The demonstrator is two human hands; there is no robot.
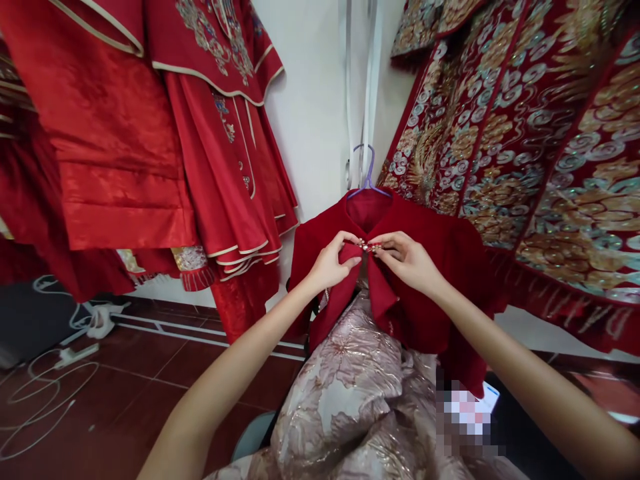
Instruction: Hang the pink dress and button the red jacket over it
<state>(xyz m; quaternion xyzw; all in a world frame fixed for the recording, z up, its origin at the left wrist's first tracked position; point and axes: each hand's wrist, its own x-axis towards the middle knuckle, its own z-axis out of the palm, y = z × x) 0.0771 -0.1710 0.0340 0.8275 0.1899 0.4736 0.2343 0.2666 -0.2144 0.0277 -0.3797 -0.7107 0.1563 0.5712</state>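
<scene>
A short dark red jacket (425, 233) hangs in front of me on a purple hanger (369, 175). At its collar is a beaded clasp (367, 247), where the two front edges come together. My left hand (334, 264) pinches the jacket's front edge on the left side of the clasp. On the other side, my right hand (411, 261) is closed, thumb and fingers pinching the opposite edge by the beads. Below the clasp the front panels fall apart, their edges folded outward. A shiny pinkish floral fabric (345, 380) spreads beneath the jacket, toward me.
Red garments (220, 147) with pale trim hang at the left, and a heavily embroidered garment (500, 133) hangs at the right. A white metal rack pole (370, 87) rises behind the hanger. White cables (50, 393) and a power strip (76, 356) lie on the tiled floor (135, 380).
</scene>
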